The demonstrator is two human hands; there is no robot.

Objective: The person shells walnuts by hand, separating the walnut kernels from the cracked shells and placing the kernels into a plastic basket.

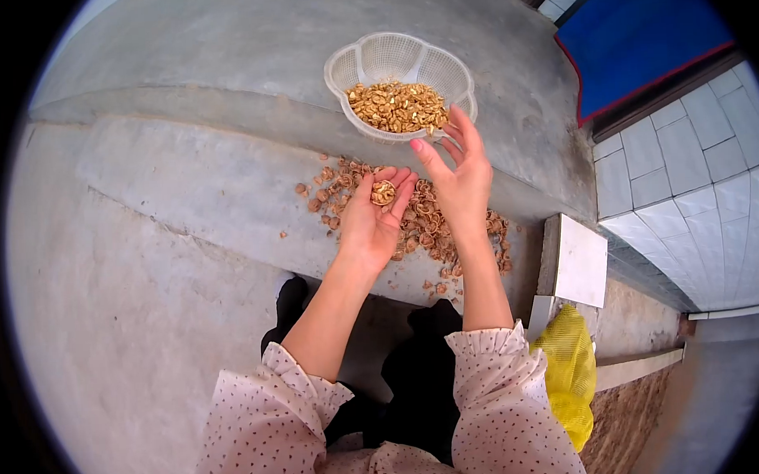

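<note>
A cracked walnut (383, 192), its kernel showing in the shell, rests in my left hand (374, 216); the palm is turned up and the fingers are cupped around it. My right hand (458, 171) is raised at the near right rim of a white plastic basket (387, 49). Its thumb and fingers are apart, and I see nothing held between them. Shelled walnut kernels (397, 105) lie in a heap inside the basket. Beneath both hands, broken walnut shells (429, 227) are scattered over the concrete step, partly hidden by my hands and forearms.
The basket stands on a raised concrete ledge (223, 59). A yellow mesh bag (566, 372) is at my right, near a white-tiled block (581, 261). A blue curtain (640, 40) hangs at the upper right beside a tiled wall (686, 151).
</note>
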